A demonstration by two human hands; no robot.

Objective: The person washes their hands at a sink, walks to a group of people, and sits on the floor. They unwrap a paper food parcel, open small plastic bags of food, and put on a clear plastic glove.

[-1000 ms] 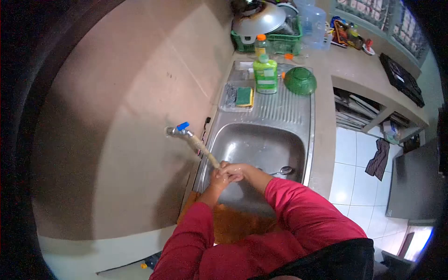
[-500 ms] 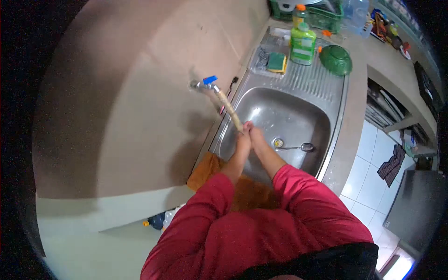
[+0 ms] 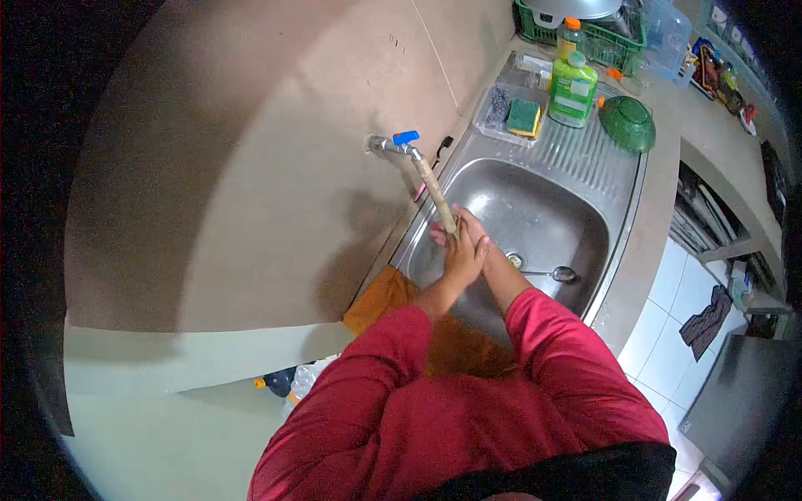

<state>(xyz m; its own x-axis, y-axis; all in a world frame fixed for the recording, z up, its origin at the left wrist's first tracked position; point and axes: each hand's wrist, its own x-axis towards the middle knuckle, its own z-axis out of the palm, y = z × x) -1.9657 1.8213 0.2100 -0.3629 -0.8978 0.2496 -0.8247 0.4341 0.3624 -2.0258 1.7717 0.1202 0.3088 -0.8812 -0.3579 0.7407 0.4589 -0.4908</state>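
Hose point(image 3: 435, 194) slants over the left side of the sink point(image 3: 543, 204), its tip beside the hands. Left hand point(image 3: 464, 255), loosely open, overlaps the right hand point(image 3: 469, 222), whose partly hidden grip I cannot tell.

No lettering can be read anywhere
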